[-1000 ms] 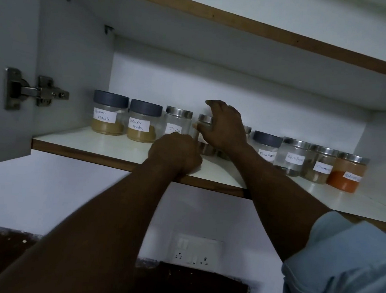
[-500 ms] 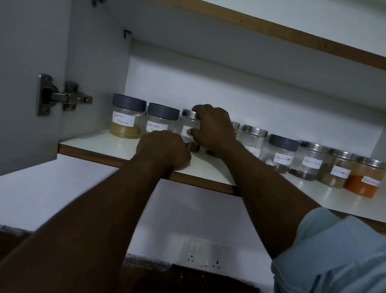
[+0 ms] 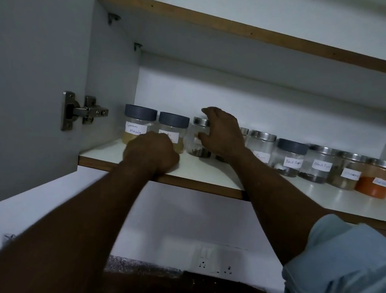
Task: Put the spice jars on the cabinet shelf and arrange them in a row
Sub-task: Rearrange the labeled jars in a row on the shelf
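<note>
Reading from the left in the head view, the white labels on the jars run along the cabinet shelf (image 3: 208, 170) in a single row. The first jar (image 3: 139, 124), grey-lidded with pale powder at the bottom, says "Garam Masala" in handwriting. The second grey-lidded jar (image 3: 172, 132) has a label half hidden behind the left hand (image 3: 151, 151), so its word cannot be read. Further right, a steel-lidded jar (image 3: 261, 147) carries a label starting "Fe", the rest unclear. A grey-lidded jar (image 3: 290, 157) reads "Black Pepper", and the steel-lidded jar (image 3: 320, 163) beside it also begins "Black P". The labels on the last two, a brownish jar (image 3: 349, 173) and the orange-red powder jar (image 3: 377, 178), are too blurred to read.

The left hand is a closed fist, knuckles up, resting on the front edge of the shelf with nothing visible in its grip. The right hand (image 3: 224, 132) reaches in from the right, forearm bare below a rolled light-blue sleeve (image 3: 344, 262), fingers curved around the lid and thumb against the side of a clear steel-lidded jar (image 3: 197, 137), third in the row; its grip holds that jar, which stands upright on the shelf just beside the second grey-lidded jar.
</note>
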Available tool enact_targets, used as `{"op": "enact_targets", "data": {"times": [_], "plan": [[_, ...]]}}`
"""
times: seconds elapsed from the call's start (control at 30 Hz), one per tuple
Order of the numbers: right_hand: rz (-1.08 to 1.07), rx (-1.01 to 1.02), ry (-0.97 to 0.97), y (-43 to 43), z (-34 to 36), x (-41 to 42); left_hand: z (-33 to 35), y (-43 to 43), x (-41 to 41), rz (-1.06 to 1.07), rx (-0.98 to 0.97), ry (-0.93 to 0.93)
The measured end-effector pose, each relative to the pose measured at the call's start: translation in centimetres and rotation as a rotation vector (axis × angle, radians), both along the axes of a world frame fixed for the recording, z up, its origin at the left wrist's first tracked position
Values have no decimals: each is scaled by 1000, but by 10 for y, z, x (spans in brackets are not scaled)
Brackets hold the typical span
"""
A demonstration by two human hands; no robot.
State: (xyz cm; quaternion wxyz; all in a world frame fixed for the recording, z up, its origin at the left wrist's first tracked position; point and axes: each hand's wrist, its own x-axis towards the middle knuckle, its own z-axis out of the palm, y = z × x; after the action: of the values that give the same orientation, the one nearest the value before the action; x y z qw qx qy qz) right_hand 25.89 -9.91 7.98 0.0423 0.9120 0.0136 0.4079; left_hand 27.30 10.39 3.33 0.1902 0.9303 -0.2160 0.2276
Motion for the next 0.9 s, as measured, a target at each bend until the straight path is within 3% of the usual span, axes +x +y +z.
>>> {"op": "enact_targets", "data": {"times": [0.1, 0.3, 0.57, 0.73, 0.9], "plan": [[105, 9, -105, 26, 8, 7, -1, 22, 7, 54, -12, -1], [-18, -139, 63, 69, 12, 34, 1, 22, 7, 54, 48, 12], [4, -90, 80, 64, 6, 50, 5, 22, 11, 4, 171, 74], [19, -36, 112, 64, 5, 51, 1, 25, 8, -6, 20, 14], [195, 81, -47, 89, 9, 46, 1, 55, 11, 148, -51, -27]]}}
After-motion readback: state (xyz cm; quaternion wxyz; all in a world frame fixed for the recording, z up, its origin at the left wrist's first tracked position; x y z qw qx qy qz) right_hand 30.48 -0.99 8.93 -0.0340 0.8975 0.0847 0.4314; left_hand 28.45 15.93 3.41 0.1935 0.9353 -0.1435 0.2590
